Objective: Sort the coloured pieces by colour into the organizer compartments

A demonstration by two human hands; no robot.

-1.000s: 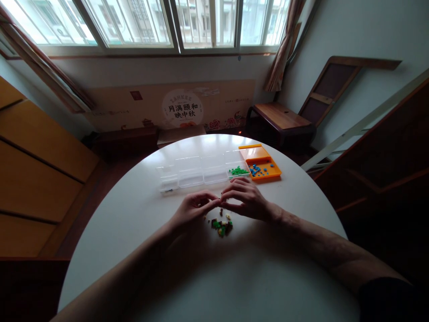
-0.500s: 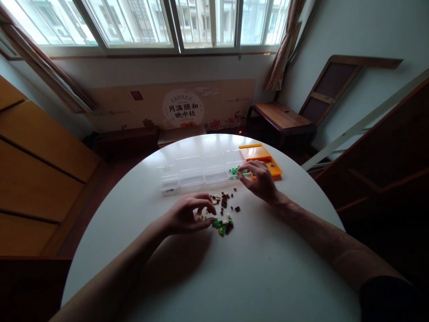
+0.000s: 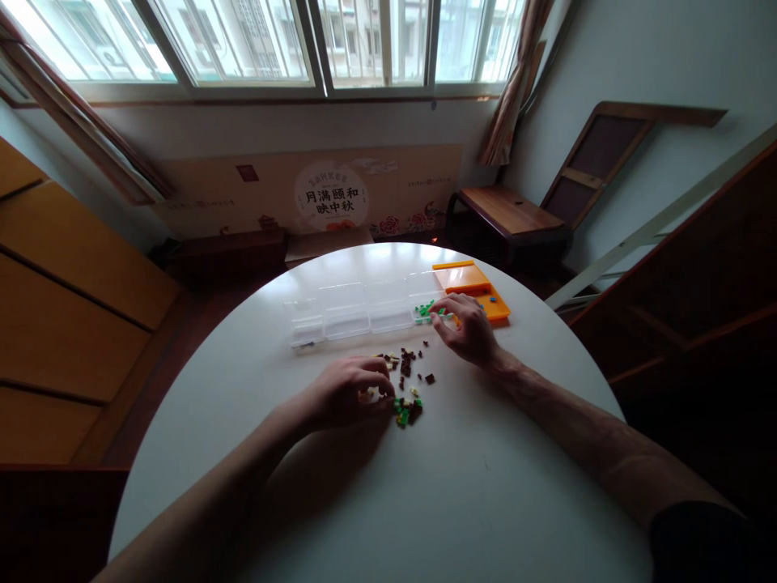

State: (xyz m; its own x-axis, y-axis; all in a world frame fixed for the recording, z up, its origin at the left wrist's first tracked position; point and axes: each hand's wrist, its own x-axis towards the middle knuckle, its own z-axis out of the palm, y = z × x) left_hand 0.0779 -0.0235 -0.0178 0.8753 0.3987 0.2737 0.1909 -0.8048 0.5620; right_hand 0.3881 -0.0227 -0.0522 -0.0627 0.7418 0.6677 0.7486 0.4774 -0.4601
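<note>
1. The left hand (image 3: 346, 392) is laid palm down on the round white table (image 3: 376, 502), its fingers curled over the left edge of a scattered pile of tiny brown, green and cream building bricks (image 3: 408, 387). Whether a brick is pinched under the fingertips cannot be told, since they are hidden by the knuckles.
2. The right hand (image 3: 469, 328) is seen farther away and to the right, its fingertips set at the near rim of the clear plastic compartment box (image 3: 358, 312), just beside the small heap of green bricks (image 3: 430, 309) in its rightmost cell. The fingers are bent and close together; anything gripped between them is too small to make out.
3. The loose pile lies between the two hands, touching the left one and a little apart from the right one.
4. The orange plastic tray (image 3: 479, 288) is partly covered by the right hand, and its contents are mostly hidden.
5. Both forearms are cut off by the lower frame edge.
</note>
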